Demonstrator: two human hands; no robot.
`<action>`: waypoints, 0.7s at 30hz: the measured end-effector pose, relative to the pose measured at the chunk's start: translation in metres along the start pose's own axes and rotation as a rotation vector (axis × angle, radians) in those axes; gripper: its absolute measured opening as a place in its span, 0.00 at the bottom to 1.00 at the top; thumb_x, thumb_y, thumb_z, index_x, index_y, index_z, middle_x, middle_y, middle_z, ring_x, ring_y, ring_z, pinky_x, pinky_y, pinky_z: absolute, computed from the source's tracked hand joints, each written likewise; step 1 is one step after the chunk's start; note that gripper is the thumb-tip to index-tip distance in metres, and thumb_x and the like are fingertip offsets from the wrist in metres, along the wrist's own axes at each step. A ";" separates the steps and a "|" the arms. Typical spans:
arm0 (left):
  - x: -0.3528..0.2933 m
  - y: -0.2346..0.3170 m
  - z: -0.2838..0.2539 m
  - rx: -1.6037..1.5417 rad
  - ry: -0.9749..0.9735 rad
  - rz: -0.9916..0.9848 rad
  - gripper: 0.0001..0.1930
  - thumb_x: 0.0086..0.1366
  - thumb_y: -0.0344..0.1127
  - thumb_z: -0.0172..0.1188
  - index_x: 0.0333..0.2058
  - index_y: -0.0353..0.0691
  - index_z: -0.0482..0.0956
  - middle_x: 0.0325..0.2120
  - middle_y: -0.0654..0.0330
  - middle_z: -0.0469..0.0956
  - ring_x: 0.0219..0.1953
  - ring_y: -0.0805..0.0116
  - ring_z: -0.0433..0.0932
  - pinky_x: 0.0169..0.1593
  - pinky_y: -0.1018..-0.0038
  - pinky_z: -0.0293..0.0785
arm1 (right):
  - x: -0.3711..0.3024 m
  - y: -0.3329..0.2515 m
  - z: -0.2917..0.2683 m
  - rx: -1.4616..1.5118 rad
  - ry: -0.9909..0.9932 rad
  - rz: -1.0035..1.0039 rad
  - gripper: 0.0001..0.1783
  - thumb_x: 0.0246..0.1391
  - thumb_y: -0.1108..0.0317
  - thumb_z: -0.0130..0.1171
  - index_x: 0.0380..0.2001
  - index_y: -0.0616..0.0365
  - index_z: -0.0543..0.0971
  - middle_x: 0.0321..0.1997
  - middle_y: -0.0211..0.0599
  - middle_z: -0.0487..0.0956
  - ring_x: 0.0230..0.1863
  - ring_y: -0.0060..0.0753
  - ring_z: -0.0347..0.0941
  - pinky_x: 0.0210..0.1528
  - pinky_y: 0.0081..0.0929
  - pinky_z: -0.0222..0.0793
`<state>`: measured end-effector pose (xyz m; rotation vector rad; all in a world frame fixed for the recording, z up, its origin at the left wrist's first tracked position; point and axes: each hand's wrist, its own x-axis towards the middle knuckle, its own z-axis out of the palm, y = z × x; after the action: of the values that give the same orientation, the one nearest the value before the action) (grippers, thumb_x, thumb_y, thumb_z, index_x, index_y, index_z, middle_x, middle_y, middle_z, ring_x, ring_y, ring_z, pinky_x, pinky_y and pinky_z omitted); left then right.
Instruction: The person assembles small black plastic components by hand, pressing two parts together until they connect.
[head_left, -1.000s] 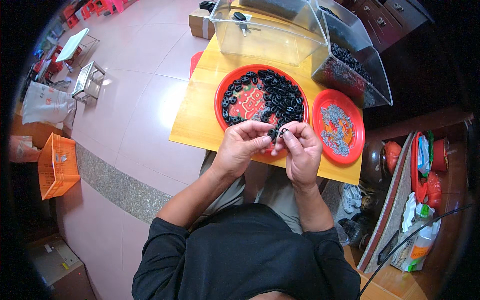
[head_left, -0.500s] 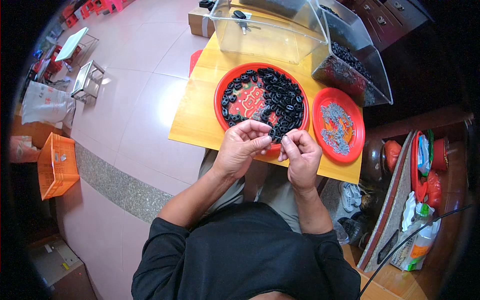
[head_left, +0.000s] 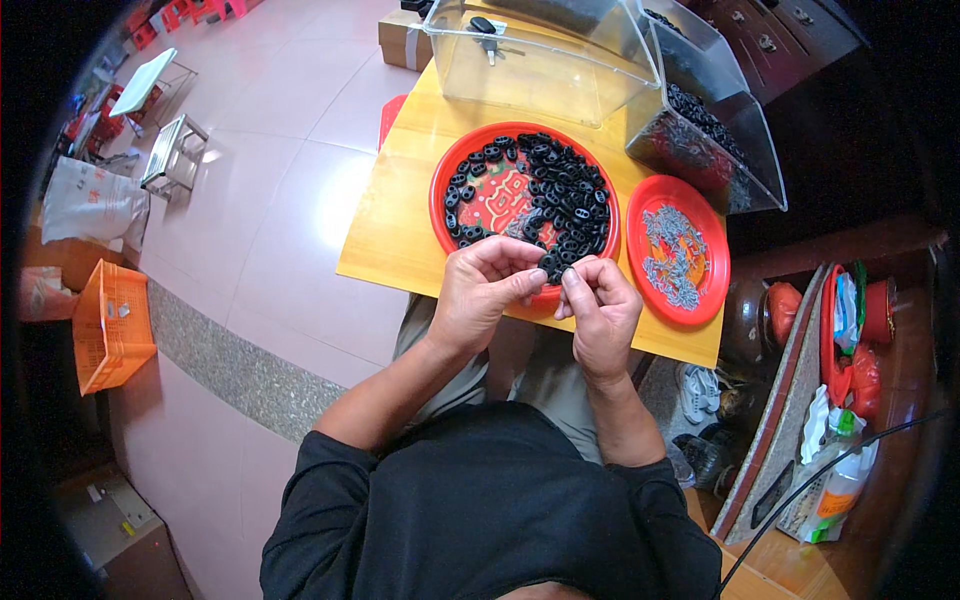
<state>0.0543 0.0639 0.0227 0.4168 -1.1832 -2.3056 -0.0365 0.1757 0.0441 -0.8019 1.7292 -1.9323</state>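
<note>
Over the near rim of a round red tray [head_left: 438,200], my left hand [head_left: 484,290] and my right hand [head_left: 603,308] nearly meet at the fingertips. Each has thumb and forefinger closed in a pinch. Dark bits show between the fingertips, but they blend with the small black oval pieces [head_left: 572,190] heaped behind, so what each hand holds cannot be made out. These pieces have two holes each and fill mostly the tray's right side. To the right, a smaller red tray [head_left: 637,215] holds many small silvery metal pins or screws [head_left: 672,250].
Both trays stand on a yellow wooden table [head_left: 385,240]. Behind them is a clear plastic bin [head_left: 550,85] with a key [head_left: 488,45] by it; another clear bin [head_left: 745,160] holds black pieces. An orange crate [head_left: 115,330] stands on the floor at left, shelves with bags at right.
The hands keep almost the same place and the same pinch. The whole view has shifted very slightly; nothing is visibly picked up or let go.
</note>
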 end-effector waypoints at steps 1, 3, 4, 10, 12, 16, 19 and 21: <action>0.000 0.000 0.000 -0.002 0.002 -0.002 0.09 0.54 0.23 0.62 0.35 0.33 0.76 0.26 0.63 0.76 0.26 0.80 0.73 0.31 0.83 0.72 | 0.000 0.001 0.000 0.000 -0.001 0.001 0.06 0.53 0.77 0.54 0.24 0.61 0.70 0.25 0.26 0.70 0.20 0.10 0.63 0.20 0.11 0.61; 0.000 0.001 0.001 -0.001 0.001 -0.001 0.09 0.54 0.23 0.62 0.35 0.33 0.76 0.27 0.63 0.76 0.26 0.80 0.73 0.31 0.83 0.72 | 0.000 0.002 0.000 -0.005 0.000 -0.023 0.06 0.53 0.77 0.54 0.24 0.61 0.70 0.25 0.26 0.70 0.20 0.10 0.63 0.20 0.11 0.61; 0.000 0.002 0.001 0.000 -0.001 0.001 0.08 0.54 0.23 0.62 0.35 0.33 0.76 0.27 0.63 0.76 0.26 0.80 0.73 0.31 0.83 0.72 | 0.001 0.002 0.000 -0.006 -0.001 -0.023 0.06 0.53 0.77 0.54 0.24 0.61 0.70 0.25 0.26 0.70 0.20 0.10 0.63 0.20 0.11 0.61; 0.000 0.002 0.000 0.023 -0.005 0.002 0.08 0.54 0.23 0.62 0.34 0.34 0.77 0.26 0.64 0.76 0.26 0.80 0.74 0.31 0.83 0.72 | 0.001 0.000 0.000 -0.025 -0.014 -0.011 0.06 0.53 0.77 0.54 0.24 0.61 0.70 0.25 0.26 0.69 0.20 0.10 0.63 0.20 0.11 0.60; 0.001 0.002 -0.001 0.026 -0.004 0.005 0.08 0.54 0.23 0.62 0.34 0.34 0.77 0.25 0.64 0.76 0.26 0.80 0.73 0.31 0.83 0.72 | 0.001 0.000 0.000 0.044 -0.016 0.074 0.06 0.53 0.77 0.54 0.24 0.60 0.70 0.24 0.26 0.69 0.20 0.11 0.63 0.20 0.11 0.60; 0.001 0.001 0.000 0.090 0.017 0.015 0.08 0.54 0.23 0.62 0.34 0.34 0.77 0.25 0.64 0.76 0.26 0.81 0.73 0.31 0.84 0.72 | 0.001 0.012 -0.001 -0.273 -0.004 -0.214 0.06 0.53 0.77 0.54 0.24 0.60 0.70 0.23 0.25 0.69 0.20 0.11 0.63 0.20 0.11 0.61; 0.000 -0.002 -0.002 0.077 0.009 0.037 0.07 0.54 0.24 0.62 0.34 0.34 0.77 0.25 0.64 0.76 0.26 0.81 0.73 0.31 0.84 0.72 | 0.000 0.006 0.004 -0.089 0.008 -0.050 0.06 0.53 0.77 0.54 0.24 0.60 0.70 0.23 0.25 0.69 0.19 0.11 0.63 0.20 0.12 0.62; 0.000 -0.002 -0.003 0.064 0.008 0.017 0.07 0.54 0.24 0.62 0.33 0.34 0.77 0.25 0.64 0.76 0.26 0.81 0.73 0.32 0.83 0.72 | 0.000 0.005 0.005 -0.047 0.009 0.003 0.06 0.53 0.77 0.54 0.24 0.60 0.70 0.23 0.25 0.69 0.19 0.11 0.63 0.19 0.12 0.62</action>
<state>0.0545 0.0628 0.0192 0.4369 -1.2548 -2.2547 -0.0332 0.1714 0.0394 -0.8078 1.7863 -1.9028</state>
